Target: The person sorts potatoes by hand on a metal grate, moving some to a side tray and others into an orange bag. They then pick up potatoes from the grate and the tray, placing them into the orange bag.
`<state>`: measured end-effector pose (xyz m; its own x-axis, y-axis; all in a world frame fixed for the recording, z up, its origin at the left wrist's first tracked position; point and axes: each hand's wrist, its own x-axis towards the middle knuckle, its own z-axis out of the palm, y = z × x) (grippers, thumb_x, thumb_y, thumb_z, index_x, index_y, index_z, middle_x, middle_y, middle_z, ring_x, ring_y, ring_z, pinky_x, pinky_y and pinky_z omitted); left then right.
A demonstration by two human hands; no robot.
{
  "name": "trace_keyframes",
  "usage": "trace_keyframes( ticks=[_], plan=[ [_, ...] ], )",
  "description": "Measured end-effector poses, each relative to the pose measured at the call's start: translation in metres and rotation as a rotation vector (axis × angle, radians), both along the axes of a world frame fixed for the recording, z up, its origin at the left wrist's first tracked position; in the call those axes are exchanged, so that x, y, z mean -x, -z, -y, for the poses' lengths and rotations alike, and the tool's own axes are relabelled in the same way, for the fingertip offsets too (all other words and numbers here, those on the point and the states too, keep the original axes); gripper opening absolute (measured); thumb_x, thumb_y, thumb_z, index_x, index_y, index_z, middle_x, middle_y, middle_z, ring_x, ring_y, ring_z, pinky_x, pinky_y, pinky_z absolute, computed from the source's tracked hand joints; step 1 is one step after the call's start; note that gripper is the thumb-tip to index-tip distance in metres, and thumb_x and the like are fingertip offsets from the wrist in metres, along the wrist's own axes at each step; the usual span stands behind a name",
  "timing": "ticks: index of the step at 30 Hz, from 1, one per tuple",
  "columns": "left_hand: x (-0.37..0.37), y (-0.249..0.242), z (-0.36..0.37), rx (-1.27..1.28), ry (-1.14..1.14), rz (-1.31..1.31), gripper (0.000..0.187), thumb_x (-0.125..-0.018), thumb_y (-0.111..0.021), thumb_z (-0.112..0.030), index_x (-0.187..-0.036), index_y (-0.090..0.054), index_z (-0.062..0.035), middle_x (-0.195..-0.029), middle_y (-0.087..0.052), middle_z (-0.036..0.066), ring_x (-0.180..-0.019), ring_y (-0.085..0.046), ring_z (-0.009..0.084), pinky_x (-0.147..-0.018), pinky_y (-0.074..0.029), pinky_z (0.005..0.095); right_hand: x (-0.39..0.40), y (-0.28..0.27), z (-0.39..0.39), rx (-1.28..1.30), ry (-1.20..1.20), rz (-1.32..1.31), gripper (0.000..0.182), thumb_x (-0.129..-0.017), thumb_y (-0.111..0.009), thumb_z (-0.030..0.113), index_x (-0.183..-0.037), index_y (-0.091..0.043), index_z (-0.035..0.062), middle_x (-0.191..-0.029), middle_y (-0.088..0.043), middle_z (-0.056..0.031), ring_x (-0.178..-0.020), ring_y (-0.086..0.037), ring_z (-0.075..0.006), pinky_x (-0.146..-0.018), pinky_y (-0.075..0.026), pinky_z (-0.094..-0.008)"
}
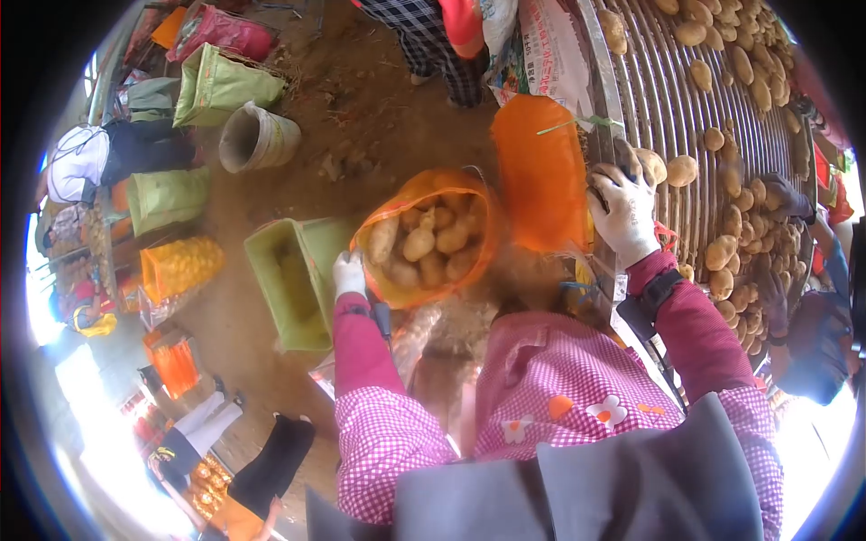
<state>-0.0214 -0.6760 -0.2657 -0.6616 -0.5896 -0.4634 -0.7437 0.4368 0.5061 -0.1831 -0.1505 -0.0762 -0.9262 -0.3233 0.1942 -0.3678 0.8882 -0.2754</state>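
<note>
My left hand (349, 273), in a white glove, is closed on the left rim of an orange mesh bag (492, 230), which stands open on the ground with several potatoes (435, 242) inside. My right hand (624, 203), also gloved, lies at the near edge of the slatted rack (663, 99). Its fingers reach a dark, dirty potato or clump, and pale potatoes (683, 170) lie just beyond them. Whether the fingers grip anything is unclear. An orange sack (541, 171) hangs between the bag and the rack.
A green open bin (293, 284) stands left of the mesh bag, with a white bucket (260, 138) farther up. More bags (180, 269) line the left side. A person in checked trousers (433, 45) stands at the top. A co-worker's dark-gloved hand (787, 197) is across the rack.
</note>
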Motion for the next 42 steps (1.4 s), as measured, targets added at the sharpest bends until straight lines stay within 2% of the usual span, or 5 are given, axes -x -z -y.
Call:
trace_keyframes(
  ticks=[5,12,25,34,42],
  plan=[
    [0.022,-0.068,-0.069,0.409,0.625,0.128,0.03,-0.102,-0.064,-0.029,-0.1,-0.07,0.0003,-0.082,-0.07,0.015,-0.078,-0.065,0.0276,-0.078,-0.052,0.0421,0.002,-0.004,0.0,-0.048,-0.037,-0.066,0.016,-0.085,-0.074,0.017,-0.099,-0.077,0.0122,-0.116,-0.073,-0.001,-0.126,-0.06,-0.0351,-0.105,-0.046,-0.0507],
    [-0.08,0.003,-0.068,-0.259,-0.432,-0.339,0.049,-0.097,-0.075,-0.025,-0.129,-0.057,0.007,-0.128,-0.065,0.018,-0.116,-0.061,0.0251,-0.108,-0.044,0.0376,-0.001,0.002,-0.001,0.034,-0.014,0.047,0.019,-0.085,-0.075,0.014,-0.103,-0.077,0.0099,-0.117,-0.073,-0.0044,-0.127,-0.058,-0.0367,-0.11,-0.042,-0.0532],
    [-0.048,-0.077,-0.086,0.213,0.494,0.413,0.035,-0.092,-0.072,-0.032,-0.108,-0.075,-0.0011,-0.105,-0.074,0.025,-0.103,-0.07,0.0433,-0.089,-0.054,0.0464,0.003,-0.003,-0.004,0.0,-0.027,-0.014,0.018,-0.086,-0.075,0.015,-0.103,-0.077,0.0114,-0.117,-0.072,-0.0025,-0.132,-0.056,-0.0392,-0.108,-0.044,-0.053],
    [-0.089,-0.083,-0.195,-0.407,-0.999,-0.093,0.09,-0.092,-0.073,-0.059,-0.149,-0.044,0.0041,-0.149,-0.052,0.02,-0.128,-0.057,0.0337,-0.103,-0.05,0.044,0.005,0.007,-0.014,0.019,-0.025,0.056,0.004,-0.076,-0.069,0.017,-0.074,-0.066,0.0153,-0.077,-0.065,-0.0054,-0.071,-0.067,-0.0324,-0.062,-0.055,-0.0487],
    [-0.092,0.008,-0.189,-0.701,0.257,-0.078,0.024,-0.099,-0.062,-0.028,-0.106,-0.063,-0.005,-0.089,-0.067,0.013,-0.076,-0.064,0.0264,-0.068,-0.055,0.0395,0.0,-0.001,-0.016,0.103,0.004,0.057,0.014,-0.083,-0.071,0.023,-0.088,-0.073,0.0105,-0.106,-0.07,-0.0026,-0.141,-0.048,-0.0342,-0.109,-0.04,-0.0572]
  ],
)
